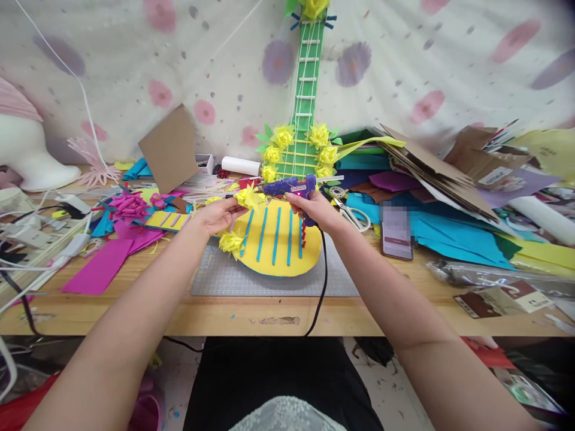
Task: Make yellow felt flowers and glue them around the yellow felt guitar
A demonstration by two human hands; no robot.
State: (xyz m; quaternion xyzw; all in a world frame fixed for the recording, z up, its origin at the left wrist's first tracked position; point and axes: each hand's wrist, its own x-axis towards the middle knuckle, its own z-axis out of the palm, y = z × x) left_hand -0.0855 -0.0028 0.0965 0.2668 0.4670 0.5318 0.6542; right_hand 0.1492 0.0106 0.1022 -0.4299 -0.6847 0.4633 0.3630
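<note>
Your left hand [221,215] pinches a ruffled yellow paper flower [248,196] between thumb and fingers, above the upper edge of a flat, rounded yellow guitar body [268,257] striped with blue strips. Your right hand [311,208] is wrapped around a purple plastic glue gun [281,187], held above the same edge of the guitar body, its front end toward the flower; whether the two touch cannot be told. A pale glue stick [331,178] juts from the gun's rear, and a black cable [324,287] drops past the guitar body's right side.

A second yellow paper flower [231,242] sits at the guitar body's left edge, short red pieces [303,234] line its right, and a grey gridded cutting mat [278,288] lies beneath it. Behind the guitar body stands a green stringed guitar model [305,111] trimmed with yellow flowers. To its right lie white-handled scissors [354,216] and, farther off, a phone [396,236]; to its left, a magenta paper rectangle [96,267] rests on the wooden table [179,305].
</note>
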